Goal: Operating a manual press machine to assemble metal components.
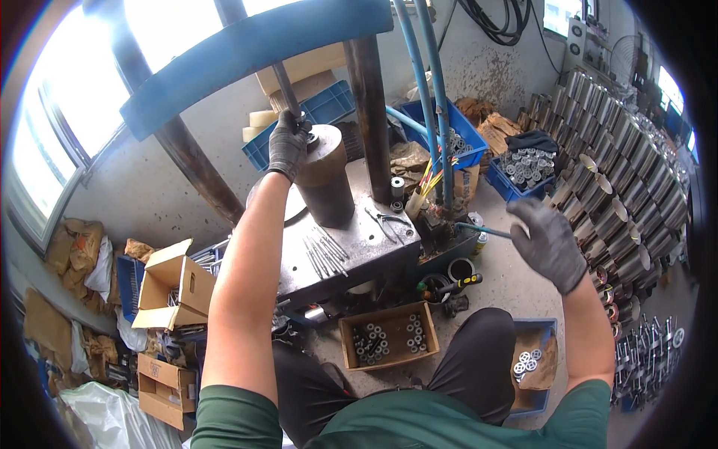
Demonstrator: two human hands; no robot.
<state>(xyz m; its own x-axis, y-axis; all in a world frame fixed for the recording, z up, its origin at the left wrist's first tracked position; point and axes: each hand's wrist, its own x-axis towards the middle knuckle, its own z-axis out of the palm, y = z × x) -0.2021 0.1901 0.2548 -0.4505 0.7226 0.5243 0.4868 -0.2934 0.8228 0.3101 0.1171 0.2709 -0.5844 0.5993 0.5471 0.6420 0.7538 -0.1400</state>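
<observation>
My left hand (287, 144), in a dark grey glove, is closed at the top of a thick metal cylinder block (327, 183), just under an upright metal rod (283, 82). A small metal part (302, 117) shows at its fingers, mostly hidden by the glove. My right hand (550, 243), gloved too, is raised on the right with its fingers apart. It is near the end of a blue lever (485, 230) and appears to be apart from it. The block stands on a steel press table (366, 251), with several thin metal pins (325, 253) and pliers (387, 223) lying on it.
A blue press beam (254, 56) spans overhead between dark posts (368, 112). A wooden box (389, 337) of small metal parts sits between my knees. Blue bins (523, 168) of metal discs and stacked shiny tubes (613, 187) stand right; cardboard boxes (177, 288) stand left.
</observation>
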